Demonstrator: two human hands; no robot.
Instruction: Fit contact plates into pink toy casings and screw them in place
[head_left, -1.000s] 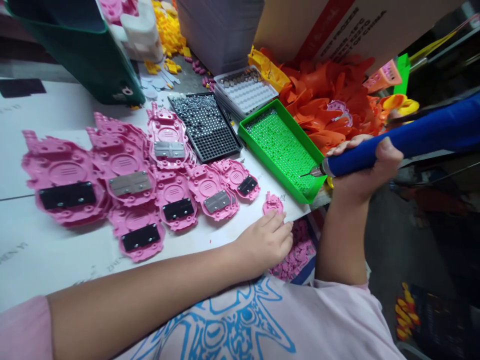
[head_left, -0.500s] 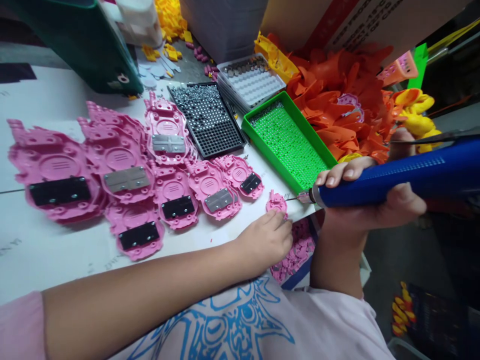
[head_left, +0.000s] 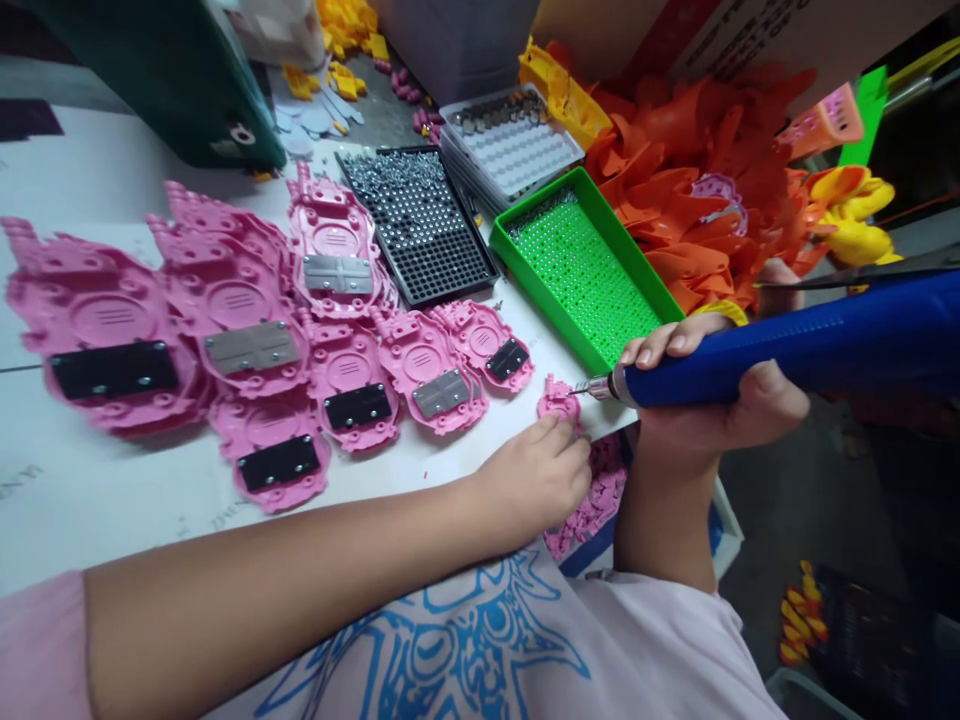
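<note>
My left hand holds a small pink plastic part at the white table's edge, its fingers covering the lower portion. A blue electric screwdriver lies in my right hand, fingers wrapped round its body. The thin bit points left, its tip at the upper area of the pink part; whether it touches a screw cannot be made out. Left of my hands, several pink casings lie on the table, some stacked, bearing black or grey plates with screws. A green tray of small screws sits just beyond the pink part.
Behind the casings is a black perforated tray with screws, beside a clear plastic box. Orange parts are heaped at the back right. A dark green bin stands back left. More pink pieces lie below the table edge.
The screwdriver and my right hand have moved left, bringing the bit over the pink part. My left hand still holds that part. The whole view has shifted slightly.
</note>
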